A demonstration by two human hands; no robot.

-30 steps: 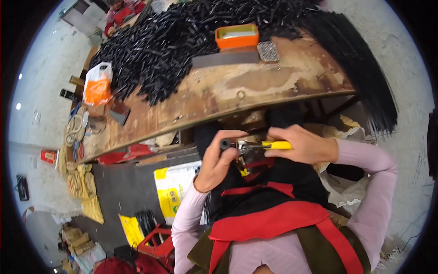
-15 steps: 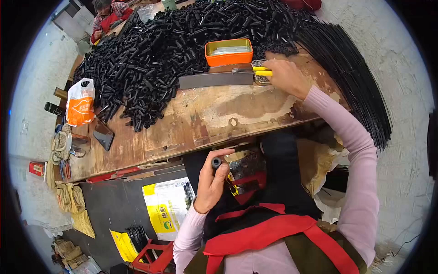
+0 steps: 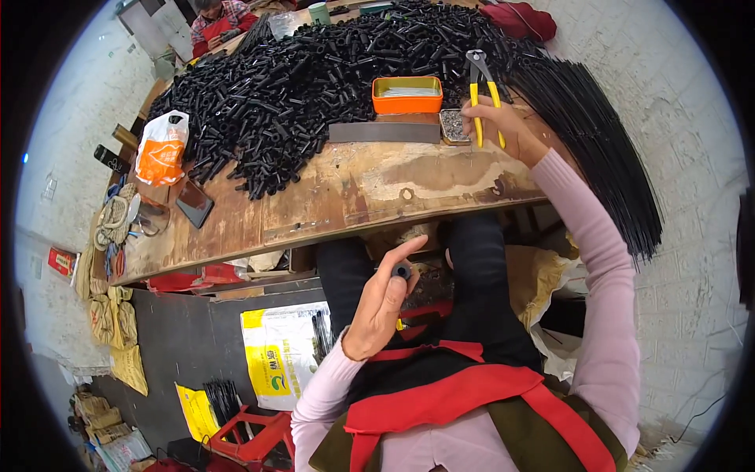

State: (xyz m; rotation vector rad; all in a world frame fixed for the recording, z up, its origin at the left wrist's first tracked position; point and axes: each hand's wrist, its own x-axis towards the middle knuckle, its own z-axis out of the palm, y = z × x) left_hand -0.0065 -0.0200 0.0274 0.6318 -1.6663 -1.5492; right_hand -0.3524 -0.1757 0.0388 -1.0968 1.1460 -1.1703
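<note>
Gripping yellow-handled metal pliers [image 3: 495, 96], handles spread, the right hand [image 3: 513, 131] is raised over the brown wooden bench [image 3: 354, 187], tool head pointing away from the body.

Change: a second ago both hands were together, pliers against the short, hollow black tube [image 3: 402, 271]; half a second ago the pliers were over a shallow, square, small-parts box [image 3: 458, 144], handles closer together. Now they stand upright just beside it, the box mostly uncovered. Reading: tool and tube have parted, so work on the tube looks paused while the right hand is busy by the box. Whether the right fingertips pinch a small piece: cannot tell.

Left hand [image 3: 383, 308] has stayed curled round the tube below the bench edge, index finger stretched out, tube's open end facing up.

Containers:
- Small-parts box: crowded with tiny silvery pieces [image 3: 453, 123], too small to identify.
- Orange rectangular tin [image 3: 407, 104], yellowish inside, beside the box: thin pale strips [image 3: 406, 91] lying lengthwise.
- White-and-orange plastic bag [image 3: 161, 157], far left: contents hidden.
- Clear cup-like vessel [image 3: 152, 215], near the left end: contents unclear.

Behind the tin, a large loose heap of black tubes [image 3: 267, 98].
</note>
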